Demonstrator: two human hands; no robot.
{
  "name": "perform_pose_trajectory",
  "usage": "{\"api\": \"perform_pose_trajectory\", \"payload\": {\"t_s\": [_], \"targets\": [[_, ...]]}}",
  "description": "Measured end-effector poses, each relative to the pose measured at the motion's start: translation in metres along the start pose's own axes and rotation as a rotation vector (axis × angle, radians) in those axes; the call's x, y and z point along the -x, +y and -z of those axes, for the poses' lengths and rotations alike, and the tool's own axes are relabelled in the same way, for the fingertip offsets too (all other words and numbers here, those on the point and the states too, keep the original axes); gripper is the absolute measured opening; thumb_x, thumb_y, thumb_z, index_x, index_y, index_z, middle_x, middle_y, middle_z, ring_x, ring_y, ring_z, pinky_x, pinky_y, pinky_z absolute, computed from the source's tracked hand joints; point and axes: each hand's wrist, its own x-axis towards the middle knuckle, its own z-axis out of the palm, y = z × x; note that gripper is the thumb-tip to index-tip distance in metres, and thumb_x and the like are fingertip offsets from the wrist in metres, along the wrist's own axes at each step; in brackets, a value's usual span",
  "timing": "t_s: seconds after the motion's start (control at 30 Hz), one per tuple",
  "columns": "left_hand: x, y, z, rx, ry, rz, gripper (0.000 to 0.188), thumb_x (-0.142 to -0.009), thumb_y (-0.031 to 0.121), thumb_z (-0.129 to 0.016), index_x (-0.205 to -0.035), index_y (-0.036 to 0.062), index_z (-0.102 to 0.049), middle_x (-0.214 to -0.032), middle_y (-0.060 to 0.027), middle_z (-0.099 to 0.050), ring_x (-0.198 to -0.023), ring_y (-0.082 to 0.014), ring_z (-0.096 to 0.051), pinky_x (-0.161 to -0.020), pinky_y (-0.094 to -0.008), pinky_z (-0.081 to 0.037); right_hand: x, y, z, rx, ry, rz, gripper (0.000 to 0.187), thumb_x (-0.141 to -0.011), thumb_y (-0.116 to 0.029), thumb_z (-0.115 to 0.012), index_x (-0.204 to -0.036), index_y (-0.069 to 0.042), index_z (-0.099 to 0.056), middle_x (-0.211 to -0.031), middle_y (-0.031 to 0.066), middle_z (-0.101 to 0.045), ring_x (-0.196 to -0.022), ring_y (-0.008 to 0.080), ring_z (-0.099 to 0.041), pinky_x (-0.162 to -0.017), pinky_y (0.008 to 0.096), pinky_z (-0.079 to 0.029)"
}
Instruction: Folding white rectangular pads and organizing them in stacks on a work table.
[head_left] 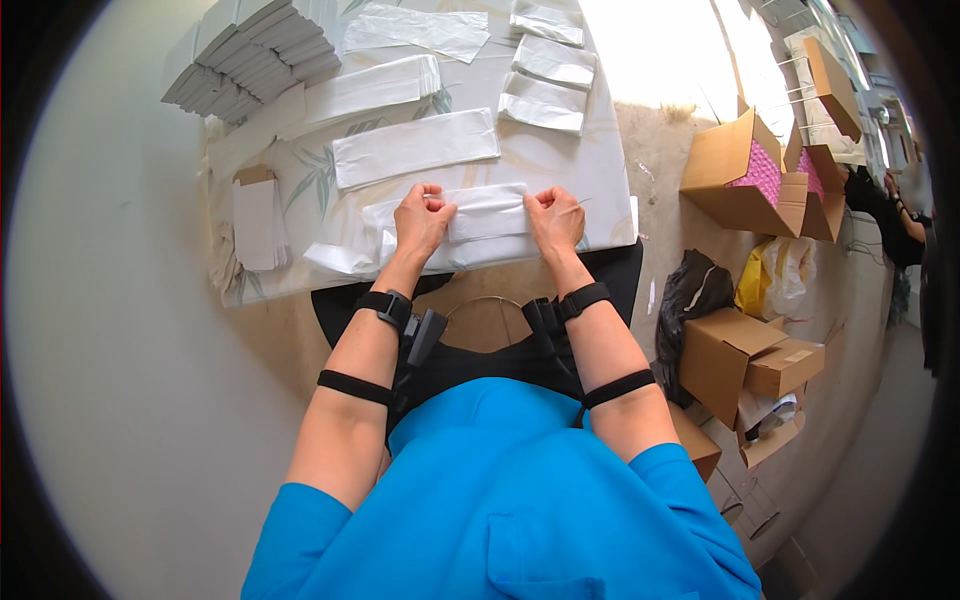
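Plastic sheet [487, 213]: white, thin, slightly glossy, creased, folded into a narrow band.
Place: on the table [602, 172], along near edge, just beside a longer folded sheet [415, 150].
Left hand [423, 215]: fingers curled, thumb and fingertips nearly together, pinching plastic toward its left.
Right hand [556, 217]: similarly closed down, pinching right end.

Bright; floor [655, 60] glare upper right; edges bowed.
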Motion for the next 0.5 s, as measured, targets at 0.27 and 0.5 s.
{"api": "perform_pose_trajectory", "payload": {"t_s": [0.27, 0.5], "targets": [[0.022, 0.014, -0.003, -0.354, 0.264, -0.373, 0.025, -0.077, 0.006, -0.066, -0.100, 0.0004, -0.059, -0.082, -0.0121, -0.061, -0.072, -0.0249, -0.061, -0.067, -0.0352, -0.050, -0.003, 0.005, 0.001, 0.005, -0.003, 0.009, 0.020, -0.072, -0.027, -0.072, -0.072, -0.008, -0.066, -0.073, 0.0112, -0.068, -0.072, 0.0322, -0.065, -0.067, 0.0427, -0.052], [0.040, 0.023, -0.027, -0.050, 0.038, -0.358, 0.017, -0.080, 0.005, -0.061, -0.096, -0.0003, -0.059, -0.083, -0.0122, -0.058, -0.075, -0.0241, -0.058, -0.070, -0.0355, -0.048, 0.003, -0.009, 0.004, -0.284, -0.055, 0.085, 0.019, -0.078, -0.021, -0.070, -0.080, -0.002, -0.069, -0.070, 0.0112, -0.069, -0.064, 0.0231, -0.068, -0.063, 0.0340, -0.053]]}}
